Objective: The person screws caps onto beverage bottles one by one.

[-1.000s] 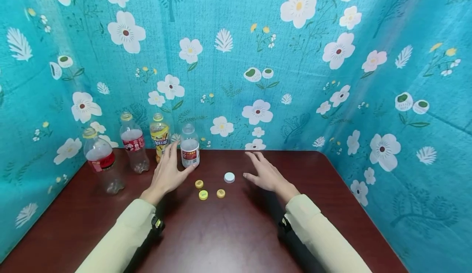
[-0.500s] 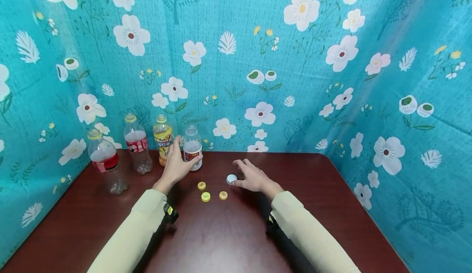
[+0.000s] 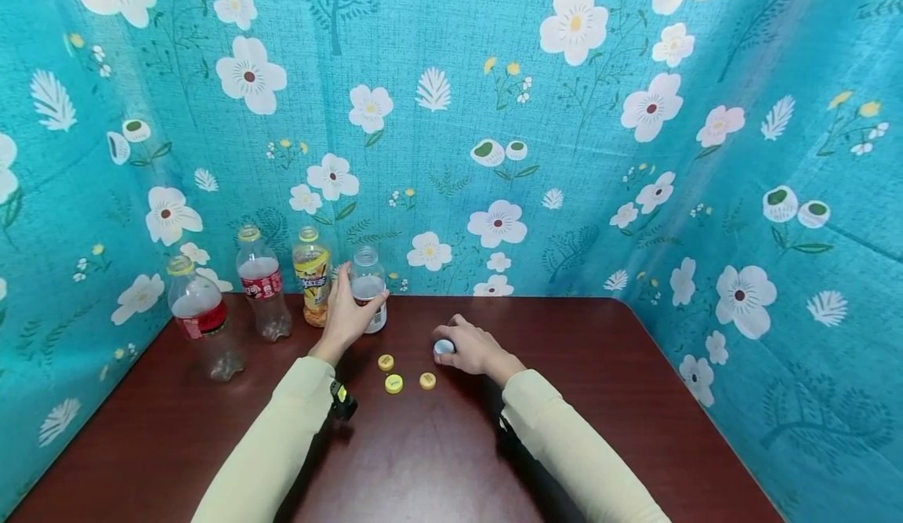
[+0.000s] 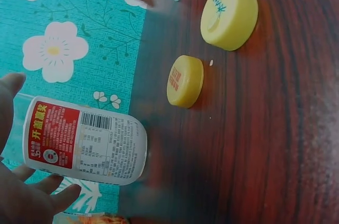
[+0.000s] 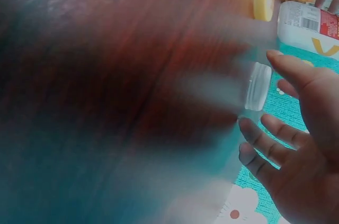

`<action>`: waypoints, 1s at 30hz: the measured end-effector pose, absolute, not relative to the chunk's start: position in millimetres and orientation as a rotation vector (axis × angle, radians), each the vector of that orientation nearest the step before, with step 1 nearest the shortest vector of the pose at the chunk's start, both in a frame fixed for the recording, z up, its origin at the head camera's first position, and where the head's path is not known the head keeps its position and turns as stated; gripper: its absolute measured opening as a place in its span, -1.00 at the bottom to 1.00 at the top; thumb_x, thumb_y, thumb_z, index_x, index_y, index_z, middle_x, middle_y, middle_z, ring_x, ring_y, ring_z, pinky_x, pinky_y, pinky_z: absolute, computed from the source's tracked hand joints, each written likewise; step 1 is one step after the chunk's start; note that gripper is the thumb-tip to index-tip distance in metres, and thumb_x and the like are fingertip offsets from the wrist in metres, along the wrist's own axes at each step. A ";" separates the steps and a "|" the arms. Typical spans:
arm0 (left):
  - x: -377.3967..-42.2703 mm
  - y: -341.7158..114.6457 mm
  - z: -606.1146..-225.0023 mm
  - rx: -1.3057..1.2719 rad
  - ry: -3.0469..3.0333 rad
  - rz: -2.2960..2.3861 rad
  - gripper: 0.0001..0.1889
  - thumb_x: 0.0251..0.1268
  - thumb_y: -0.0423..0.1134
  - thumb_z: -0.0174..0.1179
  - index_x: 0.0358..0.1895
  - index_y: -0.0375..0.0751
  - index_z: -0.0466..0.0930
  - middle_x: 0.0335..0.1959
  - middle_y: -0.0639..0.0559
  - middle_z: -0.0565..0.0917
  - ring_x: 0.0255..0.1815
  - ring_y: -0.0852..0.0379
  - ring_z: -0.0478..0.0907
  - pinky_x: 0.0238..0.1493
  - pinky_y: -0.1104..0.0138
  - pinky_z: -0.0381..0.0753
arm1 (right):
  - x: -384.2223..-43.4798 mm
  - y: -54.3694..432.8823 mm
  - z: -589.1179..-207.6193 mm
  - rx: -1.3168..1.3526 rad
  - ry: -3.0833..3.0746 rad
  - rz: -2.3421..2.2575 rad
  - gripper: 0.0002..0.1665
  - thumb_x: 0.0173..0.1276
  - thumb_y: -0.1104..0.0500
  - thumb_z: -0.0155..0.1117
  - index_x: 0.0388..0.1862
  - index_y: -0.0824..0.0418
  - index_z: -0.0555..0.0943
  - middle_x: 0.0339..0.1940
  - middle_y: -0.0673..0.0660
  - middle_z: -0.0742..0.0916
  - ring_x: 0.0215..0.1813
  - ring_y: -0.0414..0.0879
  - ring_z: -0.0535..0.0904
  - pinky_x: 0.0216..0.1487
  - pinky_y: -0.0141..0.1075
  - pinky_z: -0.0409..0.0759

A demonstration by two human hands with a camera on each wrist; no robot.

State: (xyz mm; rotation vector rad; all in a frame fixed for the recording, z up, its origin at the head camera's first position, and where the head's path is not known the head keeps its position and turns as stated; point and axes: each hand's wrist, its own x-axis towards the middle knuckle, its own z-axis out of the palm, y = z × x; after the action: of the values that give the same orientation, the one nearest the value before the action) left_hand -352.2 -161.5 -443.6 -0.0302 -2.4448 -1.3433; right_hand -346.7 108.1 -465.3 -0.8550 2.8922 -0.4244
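White is the cap (image 3: pixel 444 347) lying on the dark red tabletop (image 3: pixel 423 460), set between the thumb and fingers of my right grip (image 3: pixel 471 348). That grip is spread about it: from the right wrist, my thumb tip sits just beside one edge and my fingertips just beside the other, and I cannot be sure that either touches. My left grip (image 3: pixel 349 311) is spread too, curving around the clear bottle (image 3: pixel 368 292), which stands upright near the back edge; whether my skin meets its white-and-red label (image 4: pixel 85 139) I cannot tell. Just to the left of that grip stands the tea bottle (image 3: pixel 313 276), yellow-labelled, and farther left two red-labelled bottles (image 3: pixel 262 288) (image 3: pixel 203 319), one behind the other. Nearer me, between my forearms, lie three yellow caps (image 3: pixel 393 383): two close together, one behind the other, the third slightly apart to their right. Blue flowered cloth (image 3: pixel 451 217) hangs behind everything, and pale sleeves (image 3: pixel 261 444) cover my arms.
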 end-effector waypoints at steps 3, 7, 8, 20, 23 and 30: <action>-354.9 -159.4 -442.9 -0.013 -2.443 -1.346 0.03 0.34 0.11 0.34 0.65 -0.16 -0.12 0.59 -0.31 0.13 0.53 -0.32 0.19 0.39 -0.26 0.31 | -344.3 108.2 -466.8 -0.885 2.906 -0.401 -0.63 0.42 0.00 0.39 0.16 0.00 0.66 0.07 0.09 0.57 -0.05 -0.04 0.56 -0.11 -0.12 0.61; -358.6 -155.4 -441.6 0.021 -2.434 -1.364 0.02 0.32 0.13 0.35 0.64 -0.16 -0.09 0.58 -0.31 0.15 0.54 -0.31 0.18 0.40 -0.25 0.30 | -340.9 109.5 -465.3 -0.912 2.921 -0.371 -0.74 0.43 0.09 0.38 0.05 0.06 0.66 -0.02 0.09 0.61 -0.08 -0.04 0.57 -0.05 -0.11 0.62; -359.5 -154.6 -441.5 0.026 -2.432 -1.369 0.02 0.33 0.13 0.34 0.64 -0.16 -0.09 0.58 -0.31 0.15 0.54 -0.31 0.18 0.40 -0.25 0.29 | -339.8 110.0 -464.4 -0.918 2.920 -0.364 -0.75 0.44 0.11 0.37 0.05 0.07 0.65 -0.03 0.09 0.62 -0.07 -0.03 0.57 -0.03 -0.10 0.62; -361.6 -152.0 -443.7 0.065 -2.437 -1.407 -0.05 0.39 0.12 0.28 0.63 -0.16 -0.05 0.47 -0.33 0.32 0.49 -0.32 0.26 0.37 -0.24 0.35 | -336.5 123.0 -463.1 -0.929 2.845 -0.531 -0.75 0.42 0.24 0.36 0.06 0.17 0.70 -0.04 0.15 0.63 0.03 0.03 0.52 0.06 -0.01 0.63; -359.6 -152.2 -442.1 0.048 -2.455 -1.390 -0.06 0.39 0.13 0.28 0.62 -0.16 -0.04 0.45 -0.33 0.34 0.47 -0.31 0.29 0.35 -0.23 0.37 | -338.1 126.6 -463.7 -0.925 2.849 -0.572 -0.69 0.35 0.26 0.43 0.06 0.18 0.69 -0.05 0.15 0.63 0.02 0.03 0.52 0.02 -0.03 0.63; -355.1 -158.5 -438.5 0.020 -2.447 -1.342 -0.12 0.37 0.06 0.33 0.58 -0.16 0.05 0.39 -0.33 0.41 0.38 -0.33 0.38 0.26 -0.24 0.46 | -337.7 133.8 -456.4 -0.925 2.849 -0.689 -0.59 0.27 0.36 0.46 0.12 0.23 0.68 -0.04 0.18 0.64 0.02 0.06 0.55 0.03 -0.04 0.64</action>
State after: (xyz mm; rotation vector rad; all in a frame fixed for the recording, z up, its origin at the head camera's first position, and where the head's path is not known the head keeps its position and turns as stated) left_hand -355.1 -158.5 -438.5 0.0196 -2.4470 -1.3423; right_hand -337.7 133.8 -456.4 -0.9246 2.8495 -0.6891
